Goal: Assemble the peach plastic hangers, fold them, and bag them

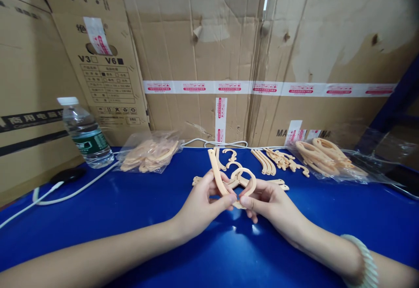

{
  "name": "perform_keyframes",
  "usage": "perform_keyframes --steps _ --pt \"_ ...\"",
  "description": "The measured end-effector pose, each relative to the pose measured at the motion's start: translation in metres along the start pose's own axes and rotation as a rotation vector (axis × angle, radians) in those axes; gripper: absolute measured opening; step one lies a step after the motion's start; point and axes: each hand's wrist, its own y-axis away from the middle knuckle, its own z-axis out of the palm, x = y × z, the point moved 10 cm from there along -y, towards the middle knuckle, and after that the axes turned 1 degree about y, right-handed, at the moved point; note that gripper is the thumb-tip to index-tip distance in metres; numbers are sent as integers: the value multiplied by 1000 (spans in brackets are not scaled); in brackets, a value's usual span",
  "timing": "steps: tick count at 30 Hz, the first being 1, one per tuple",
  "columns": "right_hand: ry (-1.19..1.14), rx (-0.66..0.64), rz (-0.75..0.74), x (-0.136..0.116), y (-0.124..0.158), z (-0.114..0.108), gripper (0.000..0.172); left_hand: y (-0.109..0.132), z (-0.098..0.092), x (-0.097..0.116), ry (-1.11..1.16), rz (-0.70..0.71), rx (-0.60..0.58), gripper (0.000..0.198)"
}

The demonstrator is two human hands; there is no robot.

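Note:
Over the blue table, my left hand (209, 196) pinches a curved beige hanger arm (216, 172), which points up and to the left. Close beside it, my right hand (266, 196) grips a beige hanger hook (250, 174) with its round end upward. The lower ends of both parts meet between my thumbs; whether they are joined I cannot tell. Just behind my hands lies a hanger (279, 183) with its arms spread, partly covered by my fingers. Farther back are a loose hook (231, 153), several loose hanger arms (264, 162) and a pile of hooks (284, 159).
Clear bags of beige hanger parts stand at the back left (150, 152) and back right (327, 157). At the left are a water bottle (87, 135), a black device (67, 174) and a white cable (81, 195). Cardboard (196, 52) walls the table's far edge.

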Motion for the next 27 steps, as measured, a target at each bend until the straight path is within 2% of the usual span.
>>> perform_keyframes --steps 7,11,14,16,18,20,23,27 --pt "53 -47 8 0 2 4 32 0 5 -9 43 -86 -45 42" --pt "121 -75 -17 -4 1 4 33 1 6 -10 90 -147 -41 42" --pt "237 -8 -110 -23 -5 -15 30 1 1 -12 104 -182 10 40" --pt "393 103 -228 -43 -11 -43 28 1 -3 -13 123 -190 45 40" --pt "684 188 -394 -66 -15 -66 23 0 -4 -13 149 -186 63 40" --pt "1048 159 -567 -77 -20 -73 13 -1 -4 -13 165 -186 66 40" --pt "1339 60 -623 -65 -31 -80 14 -1 -4 -14 172 -197 76 40" --pt "1453 -21 -583 -45 -39 -83 16 0 -4 -12 198 -177 76 39"
